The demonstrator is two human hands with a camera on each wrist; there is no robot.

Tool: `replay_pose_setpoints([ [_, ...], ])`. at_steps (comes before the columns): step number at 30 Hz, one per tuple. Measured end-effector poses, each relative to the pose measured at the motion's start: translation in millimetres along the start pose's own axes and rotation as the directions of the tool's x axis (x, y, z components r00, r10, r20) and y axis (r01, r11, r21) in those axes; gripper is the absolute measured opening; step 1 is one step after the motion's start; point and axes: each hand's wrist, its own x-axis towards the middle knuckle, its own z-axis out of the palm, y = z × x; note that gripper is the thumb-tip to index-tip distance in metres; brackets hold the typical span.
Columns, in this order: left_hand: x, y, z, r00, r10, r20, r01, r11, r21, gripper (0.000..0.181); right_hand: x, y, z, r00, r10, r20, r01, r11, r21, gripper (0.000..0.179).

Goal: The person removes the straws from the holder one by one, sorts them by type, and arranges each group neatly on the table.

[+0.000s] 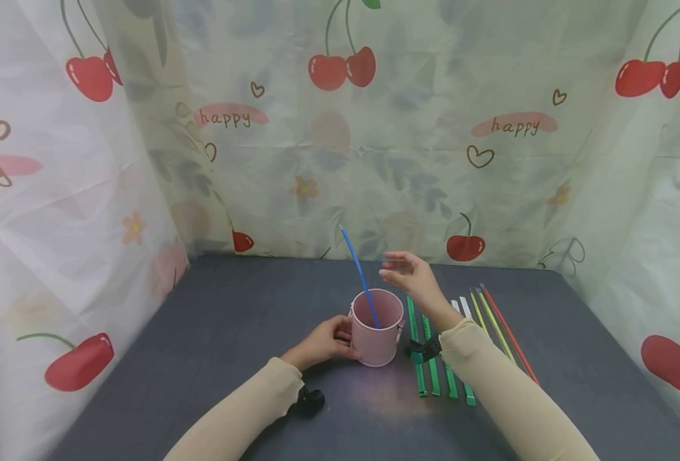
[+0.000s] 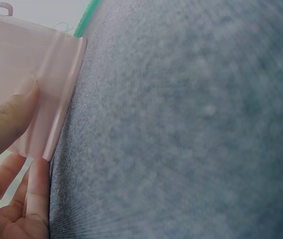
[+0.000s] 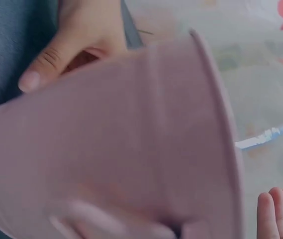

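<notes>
A small pink bucket [image 1: 376, 347] stands upright on the dark table, with a slim blue pencil-like stick [image 1: 355, 257] leaning up and left out of it. My left hand [image 1: 324, 340] holds the bucket at its left side. In the left wrist view the thumb [image 2: 9, 117] lies on the bucket wall [image 2: 17, 55], with the other fingers round its far side near the base. Above and right of the rim, my right hand [image 1: 413, 276] is raised with loosely bent fingers and nothing in them. Its fingertips [image 3: 278, 211] show beyond the rim in the right wrist view.
Right of the bucket lie several green strips [image 1: 434, 376], some with white far ends. Farther right are two yellow sticks [image 1: 498, 328] and a red stick [image 1: 510, 333], partly under the right sleeve [image 1: 501, 378]. A printed cloth [image 1: 363, 160] closes the back and sides.
</notes>
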Motion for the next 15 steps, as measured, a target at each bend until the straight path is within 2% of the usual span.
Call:
replay_pose_setpoints([
  [5,0.9,-0.8,-0.3,1.0,-0.005,-0.004,0.005,1.0,0.015,0.062,-0.4,1,11,0.999,-0.023,0.025,0.024,0.998,-0.057,0.044],
  [13,1.7,-1.7,-0.5,1.0,-0.013,-0.007,0.013,1.0,0.02,0.063,6.1,2,20,0.999,-0.006,0.049,0.011,0.994,-0.112,0.042],
  [15,-0.3,2.6,-0.4,1.0,-0.008,-0.004,0.008,1.0,0.011,0.061,7.7,3,21,0.998,0.001,0.06,0.007,0.993,-0.12,0.042],
])
